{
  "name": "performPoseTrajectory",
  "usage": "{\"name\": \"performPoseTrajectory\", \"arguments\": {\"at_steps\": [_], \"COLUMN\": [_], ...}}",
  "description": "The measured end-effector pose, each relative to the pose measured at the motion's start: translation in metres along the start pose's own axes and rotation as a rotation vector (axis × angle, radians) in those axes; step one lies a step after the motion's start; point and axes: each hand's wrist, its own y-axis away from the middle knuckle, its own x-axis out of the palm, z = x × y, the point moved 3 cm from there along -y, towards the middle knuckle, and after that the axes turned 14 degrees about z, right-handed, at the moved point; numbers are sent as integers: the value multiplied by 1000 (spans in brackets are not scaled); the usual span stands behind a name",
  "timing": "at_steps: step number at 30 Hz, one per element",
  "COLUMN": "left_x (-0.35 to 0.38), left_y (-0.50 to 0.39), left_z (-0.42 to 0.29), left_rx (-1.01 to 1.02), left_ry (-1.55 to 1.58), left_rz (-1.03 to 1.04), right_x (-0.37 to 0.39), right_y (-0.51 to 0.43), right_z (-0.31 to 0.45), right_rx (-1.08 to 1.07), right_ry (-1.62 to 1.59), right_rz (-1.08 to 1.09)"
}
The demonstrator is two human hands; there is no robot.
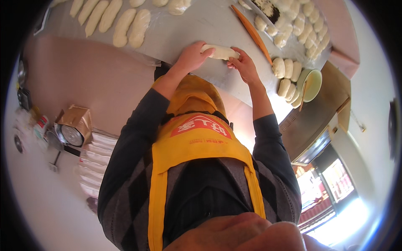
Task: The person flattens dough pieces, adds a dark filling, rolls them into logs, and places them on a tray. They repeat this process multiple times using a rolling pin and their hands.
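Between my two hands, a short pale dough roll (pixel 221 52) lies crosswise near the front edge of the grey worktop (pixel 188 31). My left hand (pixel 195 56) grips its left end, the thumb along the near side. At the right end my right hand (pixel 244 64) pinches it between thumb and fingers; some fingertips are curled underneath. Beyond, to the upper left, long dough pieces (pixel 139 29) lie side by side. A tapered orange-brown wooden rolling pin (pixel 251 31) rests to the right of my right hand. Several short dough rolls (pixel 283 88) sit in rows beyond it.
Plastic-covered dough pieces (pixel 309 34) crowd the far right of the worktop, beside a tray with dark filling (pixel 271 14). A pale green bowl (pixel 314 84) with a wooden stick stands by the right edge. A cardboard box (pixel 75 120) and stacked white packs (pixel 97 160) are at lower left.
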Motion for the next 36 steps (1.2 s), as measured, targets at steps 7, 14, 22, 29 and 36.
{"name": "performPoseTrajectory", "arguments": {"at_steps": [7,14,22,29,36], "left_x": [-26,-21,-25,26,23], "left_y": [16,-11,17,17,19], "left_z": [-40,-24,-36,-10,-7], "left_rx": [-120,99,29,283,125], "left_ry": [130,-385,-663,-1098,-1135], "left_rz": [30,-288,-336,-245,-168], "right_x": [-3,2,16,46,43], "right_y": [12,11,39,-3,-9], "right_z": [-2,-14,-4,-40,-35], "right_rx": [25,84,123,-308,-136], "right_ry": [25,754,542,1080,1194], "right_rz": [-284,-681,-734,-581,-602]}}
